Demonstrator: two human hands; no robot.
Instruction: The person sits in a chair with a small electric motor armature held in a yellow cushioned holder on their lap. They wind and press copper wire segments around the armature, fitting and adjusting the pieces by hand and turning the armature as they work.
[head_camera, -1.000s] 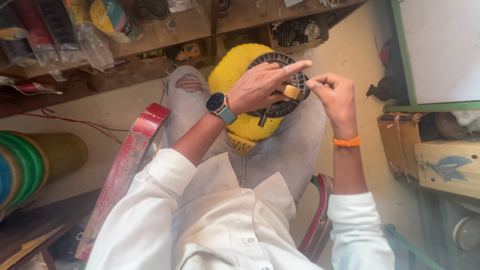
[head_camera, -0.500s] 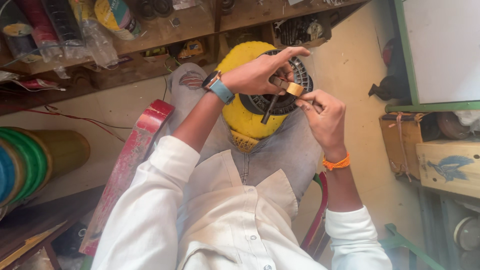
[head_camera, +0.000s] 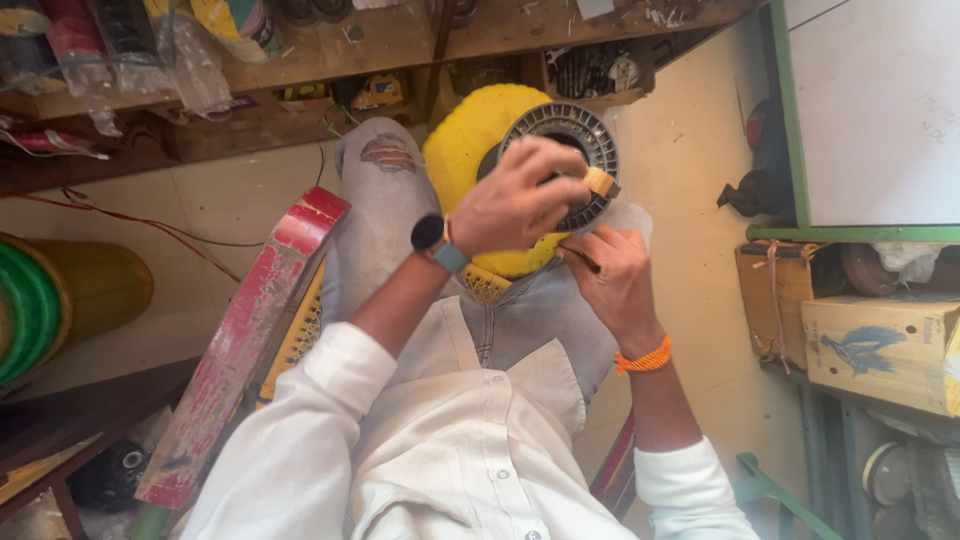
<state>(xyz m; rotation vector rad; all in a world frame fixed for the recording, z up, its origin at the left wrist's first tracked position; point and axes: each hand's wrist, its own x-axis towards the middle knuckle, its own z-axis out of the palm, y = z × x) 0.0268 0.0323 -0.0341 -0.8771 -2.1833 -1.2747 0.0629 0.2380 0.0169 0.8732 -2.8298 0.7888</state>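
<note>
Two hands busy | left hand (head_camera: 515, 205) grips tape roll (head_camera: 598, 181) over stator (head_camera: 565, 135) | right hand (head_camera: 612, 275) pinches thin tool (head_camera: 580, 258)

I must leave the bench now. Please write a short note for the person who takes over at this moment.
Left hand: rests on the round grey slotted part, a small tan piece at its fingertips.
Right hand: in a grip on a thin dark tool, beside the part.
The part lies on a yellow disc on the lap.
Done and left: cannot tell.
</note>
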